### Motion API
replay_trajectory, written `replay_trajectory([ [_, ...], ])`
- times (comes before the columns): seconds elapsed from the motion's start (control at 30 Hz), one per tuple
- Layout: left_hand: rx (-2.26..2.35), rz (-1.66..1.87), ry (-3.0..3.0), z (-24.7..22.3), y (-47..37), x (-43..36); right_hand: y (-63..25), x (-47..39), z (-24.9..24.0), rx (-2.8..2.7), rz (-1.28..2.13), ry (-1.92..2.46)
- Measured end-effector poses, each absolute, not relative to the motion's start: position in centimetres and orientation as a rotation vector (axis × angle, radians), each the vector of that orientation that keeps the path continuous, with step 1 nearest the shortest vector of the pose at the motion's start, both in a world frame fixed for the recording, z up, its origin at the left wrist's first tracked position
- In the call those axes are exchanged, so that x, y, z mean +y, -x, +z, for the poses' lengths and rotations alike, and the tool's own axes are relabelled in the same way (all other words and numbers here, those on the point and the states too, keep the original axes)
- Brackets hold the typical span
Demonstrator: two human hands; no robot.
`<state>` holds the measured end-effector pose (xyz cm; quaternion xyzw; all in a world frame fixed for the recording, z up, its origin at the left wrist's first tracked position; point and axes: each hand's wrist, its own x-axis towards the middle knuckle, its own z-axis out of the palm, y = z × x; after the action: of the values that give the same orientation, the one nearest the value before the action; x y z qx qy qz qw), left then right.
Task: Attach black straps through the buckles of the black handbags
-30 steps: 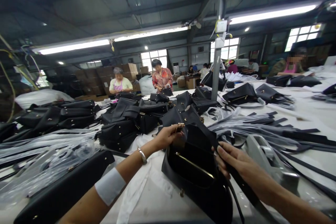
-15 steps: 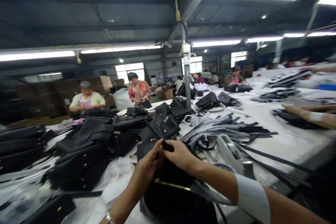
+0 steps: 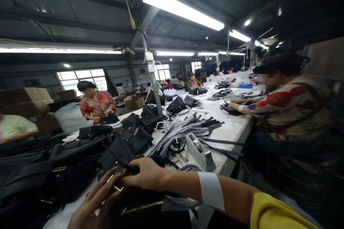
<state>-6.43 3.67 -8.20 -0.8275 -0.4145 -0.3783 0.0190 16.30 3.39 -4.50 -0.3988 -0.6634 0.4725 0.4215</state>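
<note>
A black bag (image 3: 145, 212) with a gold zip lies at the bottom centre, close to my body. My right hand (image 3: 146, 174) pinches a black strap (image 3: 120, 161) above the bag. Beside it, my left hand (image 3: 100, 195) has its fingers bent around a gold metal buckle (image 3: 118, 188) at the strap's end. The fingertips of both hands nearly meet. Part of what lies under the left fingers is dark and hard to make out.
Black bags (image 3: 126, 132) pile up ahead and to the left. Bundled grey and black straps (image 3: 177, 132) and a grey tape dispenser (image 3: 199, 150) lie right of centre. A metal post (image 3: 155, 93) rises from the table (image 3: 231, 136). Co-workers sit or stand around it.
The view has swung to the right, showing a person at the right edge. My hands are lower and further left in view, and a gold buckle now shows at my left fingers.
</note>
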Motion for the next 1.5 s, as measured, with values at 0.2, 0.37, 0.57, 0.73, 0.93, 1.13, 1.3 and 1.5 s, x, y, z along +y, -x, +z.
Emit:
replay_trajectory([
  [0.2,-1.154,-1.078,2.629,-6.2,7.0,3.0,-17.1,3.1,-4.9,-1.707,1.241,0.929],
  [0.37,-0.898,-0.971,2.724,-5.2,6.5,2.4,-17.0,2.7,-5.2,-1.717,1.254,0.895],
  [0.57,-1.298,-1.209,2.607,-5.1,6.4,0.5,-18.5,1.4,-5.3,-1.717,1.208,0.892],
  [0.73,-1.761,-1.923,2.509,-5.5,5.9,-1.0,-19.9,0.4,-6.1,-1.771,1.354,0.777],
  [0.93,-1.662,-2.515,2.517,-6.1,4.4,-1.5,-19.8,0.0,-6.3,-1.618,1.769,0.878],
  [1.13,-1.605,-2.799,2.518,-6.8,3.7,-1.6,-19.5,-0.2,-5.5,-1.616,1.991,0.856],
  [1.3,-1.641,-2.503,2.82,-6.4,2.5,-2.4,-18.1,0.4,-4.9,-1.732,1.76,0.898],
  [1.5,-1.601,-1.987,2.702,-6.0,1.2,-2.7,-16.4,1.0,-4.2,-2.036,0.853,0.939],
])
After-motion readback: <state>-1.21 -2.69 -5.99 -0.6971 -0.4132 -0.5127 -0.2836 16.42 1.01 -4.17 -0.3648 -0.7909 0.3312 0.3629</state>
